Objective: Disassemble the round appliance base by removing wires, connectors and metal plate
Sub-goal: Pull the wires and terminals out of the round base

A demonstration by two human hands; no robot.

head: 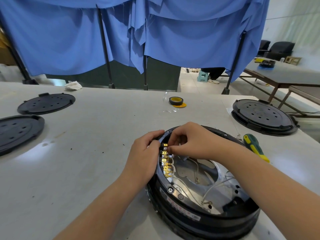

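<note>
The round black appliance base (181, 210) lies open on the table, lower right of centre. Inside it a shiny metal plate (223, 174) shows, with thin white wires (214, 186) looping across it. A row of several brass connectors (165, 163) runs along the inner left rim. My left hand (143, 156) grips the rim at that row from outside. My right hand (188, 141) reaches in from the right, its curled fingertips pinching one of the upper connectors.
Two black perforated covers (46, 103) (17, 130) lie at the left, and another black round base (263, 116) at the right. A green-yellow screwdriver (254, 146) lies right of the base. A tape roll (175, 100) sits mid-table. Blue curtains hang behind.
</note>
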